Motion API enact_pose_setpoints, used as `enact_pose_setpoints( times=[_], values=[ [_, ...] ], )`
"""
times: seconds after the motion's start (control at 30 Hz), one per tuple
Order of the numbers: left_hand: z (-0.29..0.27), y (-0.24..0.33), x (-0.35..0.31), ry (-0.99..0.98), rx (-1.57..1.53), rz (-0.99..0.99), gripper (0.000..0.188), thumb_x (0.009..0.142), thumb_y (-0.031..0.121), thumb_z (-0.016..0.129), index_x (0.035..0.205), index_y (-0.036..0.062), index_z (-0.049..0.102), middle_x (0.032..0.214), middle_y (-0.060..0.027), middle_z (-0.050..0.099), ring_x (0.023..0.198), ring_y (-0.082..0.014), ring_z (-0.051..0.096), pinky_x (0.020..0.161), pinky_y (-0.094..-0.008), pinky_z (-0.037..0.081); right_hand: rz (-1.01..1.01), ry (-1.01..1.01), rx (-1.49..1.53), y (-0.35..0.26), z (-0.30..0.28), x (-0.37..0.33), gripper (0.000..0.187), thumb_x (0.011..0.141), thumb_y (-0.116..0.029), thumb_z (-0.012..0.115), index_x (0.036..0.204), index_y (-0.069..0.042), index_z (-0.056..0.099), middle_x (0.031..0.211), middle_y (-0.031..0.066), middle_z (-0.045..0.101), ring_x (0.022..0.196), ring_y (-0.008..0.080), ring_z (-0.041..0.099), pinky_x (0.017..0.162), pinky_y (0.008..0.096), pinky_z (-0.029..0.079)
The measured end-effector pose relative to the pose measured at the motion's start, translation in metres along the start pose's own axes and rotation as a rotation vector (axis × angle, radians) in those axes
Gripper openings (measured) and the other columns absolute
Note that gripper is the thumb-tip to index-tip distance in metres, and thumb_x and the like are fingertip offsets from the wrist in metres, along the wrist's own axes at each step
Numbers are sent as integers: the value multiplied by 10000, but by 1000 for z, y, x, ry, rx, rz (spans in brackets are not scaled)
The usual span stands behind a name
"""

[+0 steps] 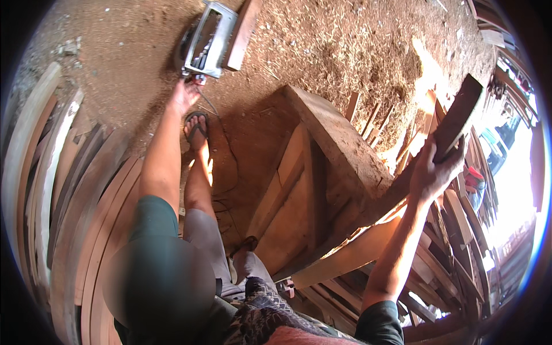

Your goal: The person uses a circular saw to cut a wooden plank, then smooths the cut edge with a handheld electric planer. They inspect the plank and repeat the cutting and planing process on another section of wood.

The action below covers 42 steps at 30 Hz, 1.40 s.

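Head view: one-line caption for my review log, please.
Left hand reaches down to a metal power tool on the sawdust floor while the right hand grips a curved wooden piece above stacked wood.

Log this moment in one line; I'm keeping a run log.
left hand: reaching down at grey metal power tool on sawdust floor | right hand: gripping dark curved wooden plank | pale curved wooden slats stacked left

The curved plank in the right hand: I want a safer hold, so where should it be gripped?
The curved plank rises free past the right hand, its lower part running into the stack of planks. Probably grip the bare narrow stretch near the hand, closing from the side across its edges, where nothing crowds it.
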<state>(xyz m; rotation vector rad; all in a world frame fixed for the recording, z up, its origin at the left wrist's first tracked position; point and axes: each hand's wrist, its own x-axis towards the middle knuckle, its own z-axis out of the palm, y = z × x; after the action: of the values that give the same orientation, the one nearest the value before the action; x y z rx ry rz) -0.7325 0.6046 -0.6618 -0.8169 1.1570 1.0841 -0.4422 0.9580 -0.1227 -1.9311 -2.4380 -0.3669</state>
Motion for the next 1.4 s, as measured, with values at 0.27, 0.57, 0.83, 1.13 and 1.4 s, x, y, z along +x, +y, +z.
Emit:
enact_pose_setpoints(
  times=[0.27, 0.57, 0.83, 1.13, 1.4],
  values=[
    [13, 13, 87, 88, -152, -54, 186, 1124, 185, 544, 1041, 70, 664, 802, -82, 677, 547, -171, 540, 462, -286, 394, 57, -53, 26, -2, 10, 4, 756, 975, -334, 694, 1586, 2, 402, 1405, 257, 547, 1283, 351, 609, 1070, 512, 502],
    [135, 35, -179, -76, -353, 201, 189, 971, 136, 726, 1131, 49, 678, 1108, -128, 724, 912, -249, 703, 854, -416, 617, 119, 13, 191, 2, -7, -2, 830, 901, -245, 802, 1606, -84, 394, 1412, 249, 529, 1258, 421, 612, 1066, 520, 522],
    [122, -22, -464, -88, 166, 431, 227, 880, 64, 810, 979, 139, 620, 860, 3, 629, 779, -135, 649, 686, -298, 538, 106, -137, 572, 20, -46, -5, 915, 872, -76, 654, 1666, 51, 218, 1735, 273, 274, 1657, 426, 32, 1357, 497, 148],
    [46, -134, -692, -345, 698, 361, 242, 824, 65, 822, 1016, 80, 675, 961, -35, 677, 866, -125, 660, 795, -309, 554, -174, -202, 1117, -10, -251, -236, 261, 942, -36, 705, 1198, 9, 679, 1047, 193, 710, 961, 342, 717, 878, 426, 583],
    [-23, -279, -777, -522, 1085, 649, 380, 930, 130, 727, 1287, 14, 670, 1228, -73, 719, 1157, -190, 664, 1024, -377, 541, -62, -468, 1168, 4, -370, -518, 661, 901, -184, 761, 1448, 50, 473, 1279, 303, 652, 1182, 472, 643, 1056, 529, 506]
  ],
)
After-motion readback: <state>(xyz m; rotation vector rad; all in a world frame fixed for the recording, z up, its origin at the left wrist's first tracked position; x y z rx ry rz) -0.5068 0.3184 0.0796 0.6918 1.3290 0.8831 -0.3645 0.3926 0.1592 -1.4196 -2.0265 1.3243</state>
